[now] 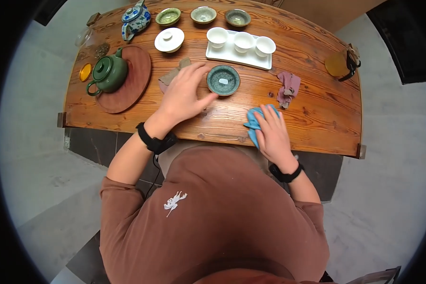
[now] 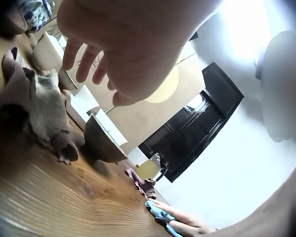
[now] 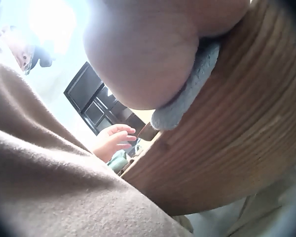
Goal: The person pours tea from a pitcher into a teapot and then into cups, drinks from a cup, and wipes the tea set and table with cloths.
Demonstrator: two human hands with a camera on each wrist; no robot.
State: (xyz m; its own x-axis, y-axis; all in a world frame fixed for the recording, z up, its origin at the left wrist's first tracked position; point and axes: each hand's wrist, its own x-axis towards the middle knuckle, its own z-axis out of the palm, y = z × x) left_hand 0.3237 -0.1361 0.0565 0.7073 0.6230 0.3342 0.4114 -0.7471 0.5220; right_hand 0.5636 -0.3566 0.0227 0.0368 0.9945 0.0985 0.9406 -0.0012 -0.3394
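Note:
A dark green speckled bowl [image 1: 223,80] sits on the wooden table in front of me, its inside glinting in the head view. Just left of it my left hand [image 1: 182,92] hovers with thumb and fingers spread, the fingertips right at the rim. In the left wrist view that hand [image 2: 123,54] holds nothing, and the bowl [image 2: 102,140] stands beyond it. My right hand [image 1: 273,135] rests flat on a blue cloth [image 1: 253,124] near the table's front edge, fingers extended. The right wrist view shows the folded cloth [image 3: 180,108] under the palm.
A white tray [image 1: 241,60] with three white cups lies behind the bowl. Crumpled cloths [image 1: 288,87] flank it. At left, a green teapot [image 1: 110,73] stands on a round wooden board [image 1: 139,71]. A lidded white bowl [image 1: 169,41], more bowls and a glass jug [image 1: 335,67] stand farther back.

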